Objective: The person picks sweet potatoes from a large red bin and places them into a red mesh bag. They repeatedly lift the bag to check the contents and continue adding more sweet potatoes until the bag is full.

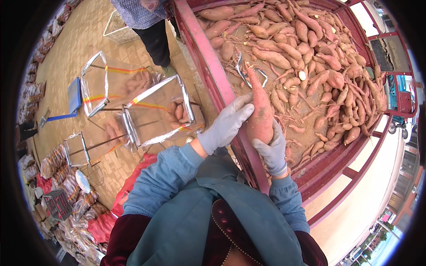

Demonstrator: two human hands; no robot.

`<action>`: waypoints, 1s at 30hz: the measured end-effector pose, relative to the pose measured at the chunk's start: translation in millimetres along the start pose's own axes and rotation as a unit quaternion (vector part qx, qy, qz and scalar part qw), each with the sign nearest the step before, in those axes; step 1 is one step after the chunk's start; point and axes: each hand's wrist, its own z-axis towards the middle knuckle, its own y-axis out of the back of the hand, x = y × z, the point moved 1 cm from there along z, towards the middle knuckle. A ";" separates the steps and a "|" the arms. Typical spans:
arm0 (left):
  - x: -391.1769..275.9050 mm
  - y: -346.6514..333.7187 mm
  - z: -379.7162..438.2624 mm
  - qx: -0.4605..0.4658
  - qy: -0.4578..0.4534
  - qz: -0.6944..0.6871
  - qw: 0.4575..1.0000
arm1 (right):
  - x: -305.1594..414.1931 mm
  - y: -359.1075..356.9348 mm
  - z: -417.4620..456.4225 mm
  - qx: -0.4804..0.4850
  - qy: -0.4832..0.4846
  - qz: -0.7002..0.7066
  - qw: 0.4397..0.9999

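Observation:
A large sweet potato [260, 114] is held upright over the red metal edge of a truck bed [216, 74]. My left hand [227, 121], in a grey glove, touches its left side with the fingers. My right hand [273, 146], also gloved, grips its lower right side. Beyond them lies a heap of sweet potatoes [299, 53] on the soil-covered bed. A metal-handled tool [244, 71] lies on the soil just behind the held one; its full shape is hidden.
To the left, clear plastic bags on metal frames [156, 116] hold some sweet potatoes. A person [146, 26] stands beside a white crate [121, 33]. A blue platform scale [74, 95] is further left. Filled bags [55, 161] and a dark crate [57, 204] line the lower left.

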 end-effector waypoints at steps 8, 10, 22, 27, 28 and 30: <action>-13.8 -7.5 -9.7 0.003 0.018 -0.032 0.999 | -4.0 -9.1 1.7 0.004 0.026 0.001 1.000; -17.0 -7.2 -12.1 -0.020 0.015 -0.034 0.999 | -0.4 -14.9 1.9 0.000 0.032 -0.021 0.999; -8.2 -6.2 1.0 -0.129 -0.025 0.086 0.988 | -11.6 -35.3 1.6 -0.040 0.052 -0.072 0.995; 6.8 -15.7 20.6 -0.146 0.020 0.094 0.985 | -11.5 -42.2 -0.7 -0.113 0.086 -0.171 0.975; 5.8 -20.1 22.5 -0.144 0.046 0.066 0.986 | -17.3 -38.9 -1.1 -0.121 0.099 -0.182 0.971; 13.5 -22.2 26.8 -0.145 0.014 0.119 0.982 | -18.1 -37.1 -2.4 -0.134 0.105 -0.174 0.970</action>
